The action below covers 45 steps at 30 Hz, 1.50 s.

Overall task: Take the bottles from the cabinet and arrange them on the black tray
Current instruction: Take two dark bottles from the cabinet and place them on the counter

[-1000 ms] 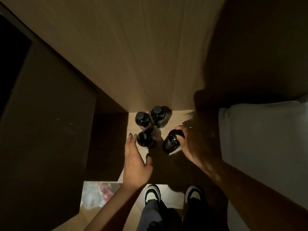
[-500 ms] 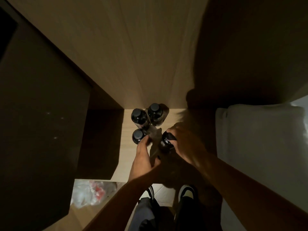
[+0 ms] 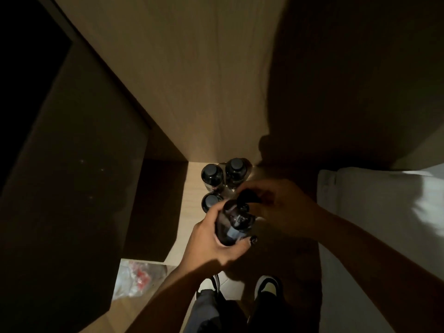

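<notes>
Two bare hands are meeting over a pale wooden cabinet shelf (image 3: 187, 227), deep inside a dim cupboard whose light wood back panel (image 3: 192, 80) is rising behind everything. A dark cabinet door (image 3: 72, 188) is standing open at the left, and a white cloth-like surface (image 3: 384, 224) is filling the right side (too shadowed to say what it is). Below, dark trousers (image 3: 211, 313) and two black-and-white shoes (image 3: 268, 286) are showing over the floor, with a crinkled clear plastic bag (image 3: 139, 277) lying near the door's lower edge.

The left hand (image 3: 216, 246) is wrapping its fingers and thumb round the body of one dark plastic bottle (image 3: 231, 224), which is being held tilted above the shelf, its cap end pointing away. The right hand (image 3: 278, 207) is curling over that bottle's top, fingers closing on its black cap (image 3: 248, 199).

Three more dark, black-capped bottles are standing upright on the shelf beyond the hands: a rear left bottle (image 3: 211, 175), a rear right bottle (image 3: 234, 170) just beside it, and a nearer bottle (image 3: 211, 200) partly hidden behind the left hand.
</notes>
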Each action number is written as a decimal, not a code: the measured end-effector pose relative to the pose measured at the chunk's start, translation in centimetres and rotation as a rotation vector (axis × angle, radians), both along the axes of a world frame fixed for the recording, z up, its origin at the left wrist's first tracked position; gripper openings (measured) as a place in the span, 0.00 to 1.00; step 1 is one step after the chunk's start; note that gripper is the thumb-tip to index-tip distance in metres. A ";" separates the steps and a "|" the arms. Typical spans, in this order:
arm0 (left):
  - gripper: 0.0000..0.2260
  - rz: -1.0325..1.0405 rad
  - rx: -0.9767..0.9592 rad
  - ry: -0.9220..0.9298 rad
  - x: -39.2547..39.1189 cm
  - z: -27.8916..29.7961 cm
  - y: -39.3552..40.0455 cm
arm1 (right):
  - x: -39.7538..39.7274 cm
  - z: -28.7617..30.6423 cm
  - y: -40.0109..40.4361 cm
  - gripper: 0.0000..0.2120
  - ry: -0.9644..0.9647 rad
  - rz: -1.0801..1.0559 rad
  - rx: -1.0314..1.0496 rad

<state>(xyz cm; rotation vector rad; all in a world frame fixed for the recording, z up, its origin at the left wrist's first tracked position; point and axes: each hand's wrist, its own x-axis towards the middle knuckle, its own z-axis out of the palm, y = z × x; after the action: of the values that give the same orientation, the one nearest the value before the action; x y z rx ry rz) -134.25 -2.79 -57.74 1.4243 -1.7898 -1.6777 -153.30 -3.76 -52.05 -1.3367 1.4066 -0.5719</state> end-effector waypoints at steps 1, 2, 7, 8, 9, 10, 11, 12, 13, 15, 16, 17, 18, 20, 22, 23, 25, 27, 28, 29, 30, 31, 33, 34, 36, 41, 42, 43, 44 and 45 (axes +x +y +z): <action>0.32 0.026 0.012 -0.002 0.5 -0.2 -0.1 | 0.7 -0.3 -0.1 0.17 0.002 -0.006 -0.001; 0.29 0.048 0.020 -0.003 1.0 -0.4 -0.1 | 1.3 -0.7 -0.1 0.17 -0.005 -0.017 0.011; 0.22 0.190 0.095 -0.005 4.0 -0.8 -0.2 | 3.5 -3.2 -0.7 0.14 -0.106 -0.274 0.102; 0.23 0.230 0.111 -0.005 4.7 -1.0 -0.3 | 3.9 -3.8 -1.1 0.12 -0.052 -0.329 0.100; 0.24 0.272 0.126 -0.011 5.3 -1.1 -0.4 | 4.4 -4.4 -1.5 0.12 0.029 -0.351 0.093; 0.25 0.314 0.135 -0.021 5.9 -1.3 -0.5 | 5.1 -5.0 -1.9 0.14 0.117 -0.330 0.088; 0.23 0.353 0.137 -0.030 6.3 -1.5 -0.6 | 6.0 -5.7 -2.2 0.17 0.200 -0.282 0.083; 0.21 0.385 0.134 -0.036 6.7 -1.6 -0.7 | 6.9 -6.5 -2.5 0.19 0.264 -0.226 0.070; 0.20 0.408 0.139 -0.043 6.9 -1.7 -0.8 | 7.8 -7.4 -2.7 0.21 0.308 -0.164 0.055; 0.19 0.448 0.166 -0.036 7.2 -1.5 -0.6 | 9.1 -9.4 -2.7 0.25 0.350 -0.037 0.039; 0.19 0.466 0.187 -0.024 7.3 -1.4 -0.4 | 9.4 -10.2 -2.5 0.25 0.360 -0.002 0.028; 0.19 0.481 0.205 -0.012 7.5 -1.2 -0.1 | 9.7 -10.7 -2.2 0.23 0.358 -0.013 0.002; 0.19 0.487 0.218 0.000 7.8 -1.1 0.2 | 9.7 -11.2 -2.0 0.20 0.341 -0.067 -0.017; 0.19 0.486 0.242 0.004 8.0 -0.8 0.6 | 9.6 -11.0 -1.7 0.15 0.311 -0.167 -0.007; 0.17 0.498 0.254 -0.002 8.1 -0.7 0.6 | 9.3 -10.6 -1.8 0.14 0.333 -0.186 0.026; 0.17 0.510 0.260 -0.001 8.0 -0.5 0.5 | 9.0 -10.6 -1.8 0.15 0.324 -0.204 0.050; 0.16 0.537 0.257 0.003 7.7 -0.2 0.2 | 8.4 -9.8 -1.9 0.17 0.295 -0.256 0.094; 0.14 0.541 0.244 0.028 7.5 0.2 -0.2 | 7.8 -8.2 -1.6 0.17 0.298 -0.305 0.104; 0.12 0.531 0.236 0.061 7.3 0.6 -0.3 | 7.4 -7.3 -1.3 0.16 0.279 -0.337 0.099; 0.11 0.520 0.228 0.105 7.0 1.2 -0.5 | 7.0 -6.1 -0.9 0.16 0.241 -0.374 0.082; 0.10 0.510 0.215 0.150 6.6 1.8 -0.6 | 6.7 -4.8 -0.6 0.15 0.197 -0.407 0.058; 0.09 0.507 0.209 0.188 6.1 2.7 -0.7 | 6.4 -3.3 -0.2 0.14 0.163 -0.435 0.023; 0.07 0.520 0.225 0.274 4.8 4.8 -0.9 | 5.8 -0.1 0.5 0.12 0.138 -0.480 -0.037; 0.06 0.534 0.256 0.327 4.1 6.1 -0.9 | 5.5 1.5 0.9 0.13 0.138 -0.499 -0.068; 0.07 0.547 0.378 0.432 3.0 8.8 -0.6 | 5.0 4.7 1.9 0.16 0.156 -0.533 -0.115; 0.04 0.376 0.477 0.398 1.8 14.5 1.0 | 3.9 11.1 5.6 0.14 0.296 -0.593 -0.169; 0.03 0.356 0.468 0.365 1.7 15.5 1.4 | 3.6 12.3 6.3 0.15 0.322 -0.614 -0.180; 0.04 0.348 0.474 0.350 1.5 16.5 1.6 | 3.3 13.6 7.0 0.15 0.333 -0.636 -0.190; 0.06 0.333 0.485 0.354 1.4 17.6 1.8 | 3.1 14.8 7.8 0.16 0.339 -0.657 -0.200; 0.09 0.317 0.495 0.361 1.2 18.8 2.1 | 2.8 16.1 8.5 0.16 0.347 -0.671 -0.218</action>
<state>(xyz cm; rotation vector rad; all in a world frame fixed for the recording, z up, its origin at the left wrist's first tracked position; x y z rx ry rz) -133.08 -0.73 -38.95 1.3731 -0.9416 -2.1131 -150.50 4.75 -35.93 -1.1460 2.1529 -0.9863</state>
